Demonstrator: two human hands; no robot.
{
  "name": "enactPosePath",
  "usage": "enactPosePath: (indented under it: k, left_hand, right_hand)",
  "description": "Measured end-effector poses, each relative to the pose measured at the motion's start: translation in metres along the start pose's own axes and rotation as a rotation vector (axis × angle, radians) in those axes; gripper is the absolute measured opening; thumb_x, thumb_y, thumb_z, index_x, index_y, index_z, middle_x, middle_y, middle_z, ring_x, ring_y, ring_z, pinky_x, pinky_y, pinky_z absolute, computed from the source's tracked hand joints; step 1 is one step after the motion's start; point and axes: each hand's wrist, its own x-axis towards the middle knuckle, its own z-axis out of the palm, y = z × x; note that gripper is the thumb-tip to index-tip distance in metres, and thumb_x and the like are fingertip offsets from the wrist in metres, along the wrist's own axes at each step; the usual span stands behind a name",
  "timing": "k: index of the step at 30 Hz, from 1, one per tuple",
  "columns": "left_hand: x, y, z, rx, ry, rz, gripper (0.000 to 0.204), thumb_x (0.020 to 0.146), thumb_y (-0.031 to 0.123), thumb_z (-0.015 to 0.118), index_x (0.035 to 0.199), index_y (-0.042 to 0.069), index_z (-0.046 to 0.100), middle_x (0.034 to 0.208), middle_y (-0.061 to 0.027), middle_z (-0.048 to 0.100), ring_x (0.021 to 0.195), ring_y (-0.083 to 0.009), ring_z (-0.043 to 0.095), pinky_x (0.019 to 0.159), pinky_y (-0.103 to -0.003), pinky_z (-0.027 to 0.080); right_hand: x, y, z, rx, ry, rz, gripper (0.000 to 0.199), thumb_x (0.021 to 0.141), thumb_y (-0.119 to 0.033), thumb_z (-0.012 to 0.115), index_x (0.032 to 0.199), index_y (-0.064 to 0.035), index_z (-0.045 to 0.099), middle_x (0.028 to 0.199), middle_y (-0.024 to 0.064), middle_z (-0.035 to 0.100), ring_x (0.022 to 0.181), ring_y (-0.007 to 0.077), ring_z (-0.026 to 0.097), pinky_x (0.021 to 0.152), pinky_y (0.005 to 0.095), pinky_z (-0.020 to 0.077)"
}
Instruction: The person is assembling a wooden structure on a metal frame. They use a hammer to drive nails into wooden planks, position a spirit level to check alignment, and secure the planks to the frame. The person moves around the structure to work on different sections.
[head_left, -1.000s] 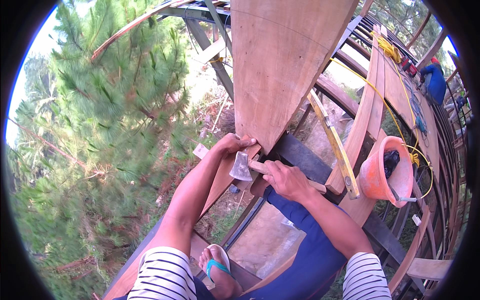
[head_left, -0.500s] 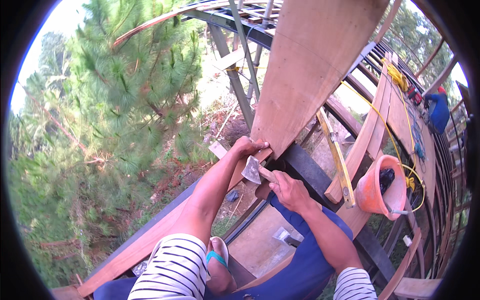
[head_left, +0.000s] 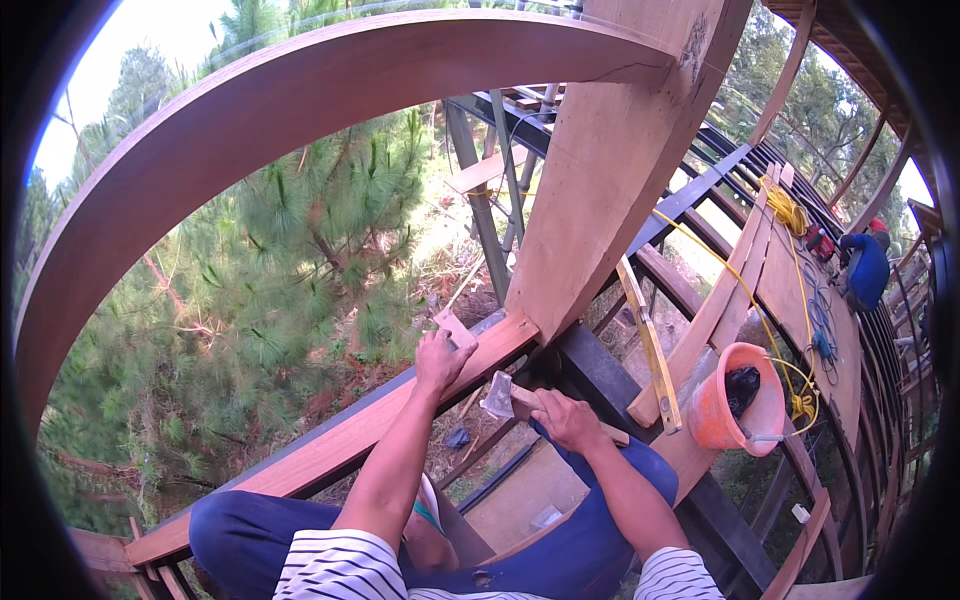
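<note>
The hammer is gripped by the right hand, fingers wrapped tight around its wooden handle, its metal head held just below the low horizontal board. A second ago the head was raised close against the foot of the upright plank; it has since been drawn back and lowered, so a pause between blows is judged likely. The left hand is pressed on the board's top, fingers closed on a small wooden block. The work is done high on an open timber and steel frame, with pine trees below. An orange bucket and a level are kept nearby.
</note>
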Motion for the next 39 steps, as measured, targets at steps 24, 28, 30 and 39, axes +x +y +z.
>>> enactPosePath:
  k: [24,28,30,39]
  left_hand:
    - [-0.054,0.002,0.004,0.382,-0.103,0.018,0.051,0.077,0.023,0.074,0.123,0.006,0.058,0.116,-0.0121,0.059,0.114,-0.0269,0.056,0.094,-0.043,0.04]
    - [-0.052,-0.001,0.002,0.374,-0.111,-0.011,0.065,0.069,0.033,0.084,0.121,0.005,0.058,0.115,-0.0117,0.059,0.113,-0.0276,0.057,0.094,-0.043,0.042]
    - [-0.055,-0.001,-0.001,0.376,-0.115,-0.009,0.066,0.068,0.033,0.084,0.121,0.004,0.058,0.115,-0.0117,0.059,0.113,-0.0275,0.057,0.094,-0.043,0.042]
    - [-0.054,0.0,0.003,0.396,-0.111,0.003,0.07,0.068,0.039,0.086,0.122,0.004,0.057,0.113,-0.0119,0.06,0.113,-0.0275,0.057,0.095,-0.044,0.042]
  right_hand:
    - [0.001,0.026,0.002,0.164,-0.006,-0.027,0.041,0.104,-0.032,0.054,0.133,-0.0024,0.053,0.117,0.0249,0.064,0.104,0.0492,0.063,0.083,0.053,0.0531]
    - [0.019,0.023,-0.001,0.164,-0.001,-0.067,0.041,0.104,-0.03,0.055,0.133,-0.0021,0.053,0.117,0.0255,0.064,0.103,0.0497,0.063,0.083,0.0531,0.0527]
    - [0.026,0.02,-0.008,0.154,-0.026,-0.056,0.04,0.104,-0.029,0.055,0.134,-0.0018,0.052,0.117,0.0252,0.064,0.102,0.0499,0.062,0.083,0.0533,0.0523]
    - [0.08,-0.012,-0.013,0.414,-0.142,0.036,0.041,0.09,-0.006,0.061,0.129,-0.0021,0.049,0.104,0.0235,0.063,0.099,0.0416,0.065,0.088,0.0472,0.0513]
